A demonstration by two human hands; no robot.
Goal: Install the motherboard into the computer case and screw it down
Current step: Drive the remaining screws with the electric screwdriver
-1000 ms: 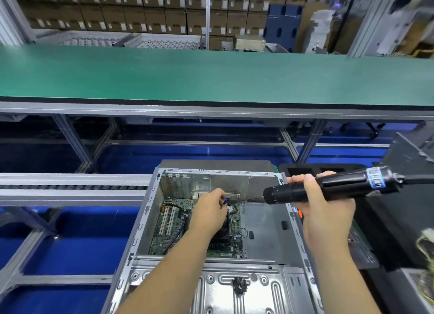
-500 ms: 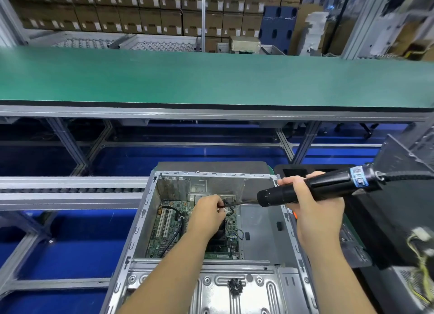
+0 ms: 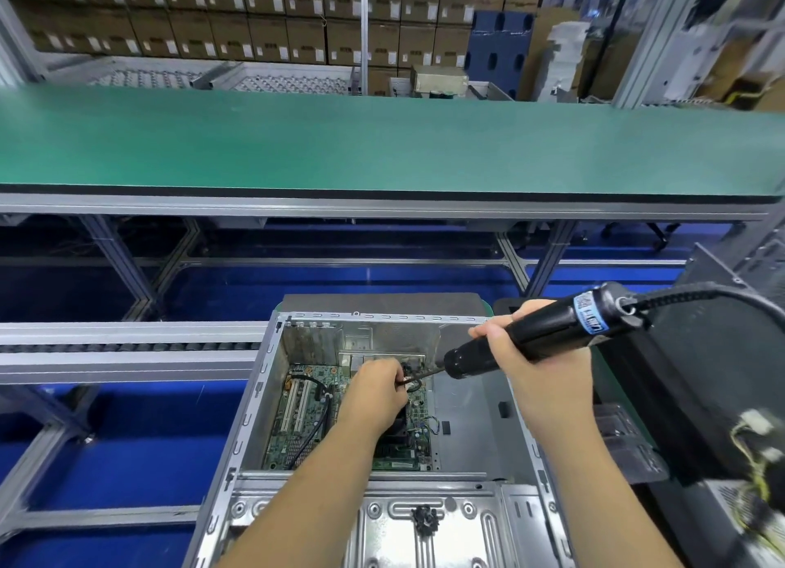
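Note:
An open grey computer case (image 3: 255, 402) lies in front of me with a green motherboard (image 3: 306, 414) flat on its floor. My left hand (image 3: 374, 393) is down inside the case over the board's upper right part, its fingers pinching a small black cable or the bit tip; which one is too small to tell. My right hand (image 3: 539, 376) grips a black electric screwdriver (image 3: 535, 338) with a blue label. The tool tilts down to the left, and its thin bit meets my left fingertips near the board's far right corner.
A green conveyor belt (image 3: 382, 142) runs across behind the case, above blue flooring. A roller track (image 3: 127, 348) lies to the left. A black case and loose wires (image 3: 756, 444) stand at the right. The screwdriver's cord (image 3: 696, 295) arcs away to the right.
The screwdriver has tipped its nose further down and moved left toward the board. My left hand stays at the same spot on the board.

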